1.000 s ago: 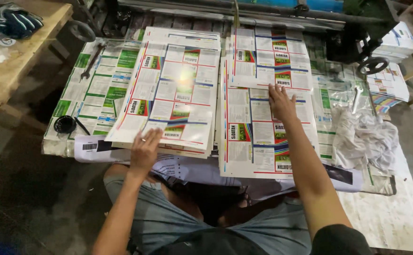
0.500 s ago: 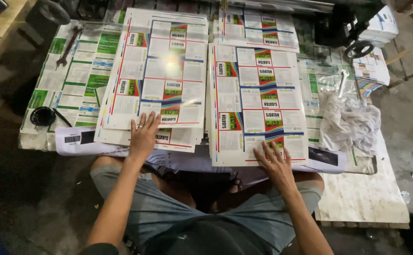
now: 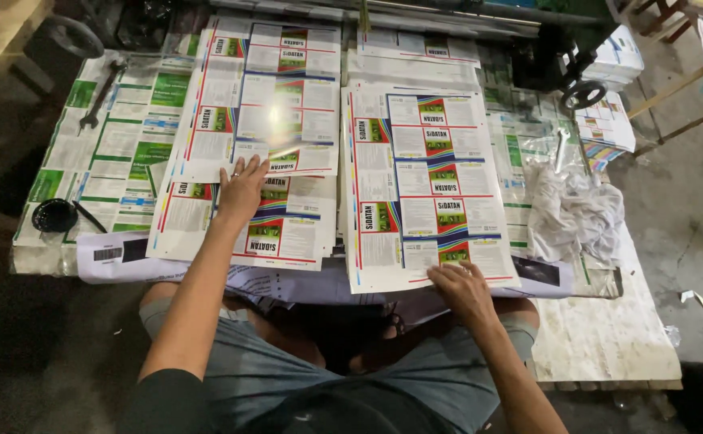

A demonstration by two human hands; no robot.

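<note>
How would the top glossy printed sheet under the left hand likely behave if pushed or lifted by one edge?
The top printed sheet shows a bright glare, so it probably slides easily over the stack beneath; the left hand lies flat on its near edge. It looks thin and wide, so it would likely droop if lifted by one edge. The right hand rests on a similar sheet.

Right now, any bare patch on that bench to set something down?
One: the pale bare board at the near right corner, bordered by the crumpled white cloth and the right hand. Elsewhere is crowded: the right sheet stack, the left stack under the left hand, then green-printed sheets carrying a wrench and a black cup.
</note>
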